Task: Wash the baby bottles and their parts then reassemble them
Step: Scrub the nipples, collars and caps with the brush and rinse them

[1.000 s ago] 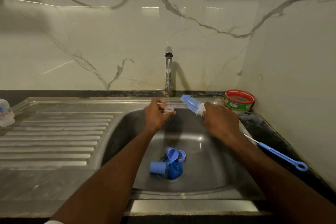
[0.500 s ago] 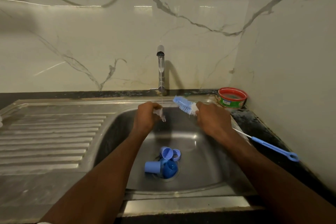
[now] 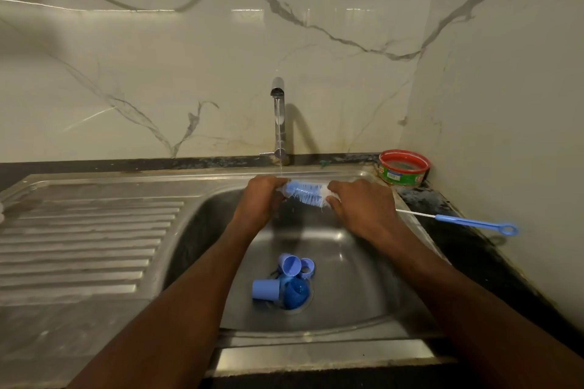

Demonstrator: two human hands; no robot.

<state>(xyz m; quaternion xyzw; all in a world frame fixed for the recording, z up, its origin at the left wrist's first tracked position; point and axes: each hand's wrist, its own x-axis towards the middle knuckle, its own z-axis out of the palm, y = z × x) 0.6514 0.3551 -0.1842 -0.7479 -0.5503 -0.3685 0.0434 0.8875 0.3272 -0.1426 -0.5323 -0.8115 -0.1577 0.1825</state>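
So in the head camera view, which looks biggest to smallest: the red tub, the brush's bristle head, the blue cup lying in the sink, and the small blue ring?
1. Red tub
2. Bristle head, close to the tub; the hands hide its ends
3. Blue cup
4. Blue ring

The tub sits farther from the camera, so it may really be larger still.

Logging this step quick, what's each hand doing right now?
Left hand: curled on a small part, hidden, at the bottle brush tip.
Right hand: holds the brush.
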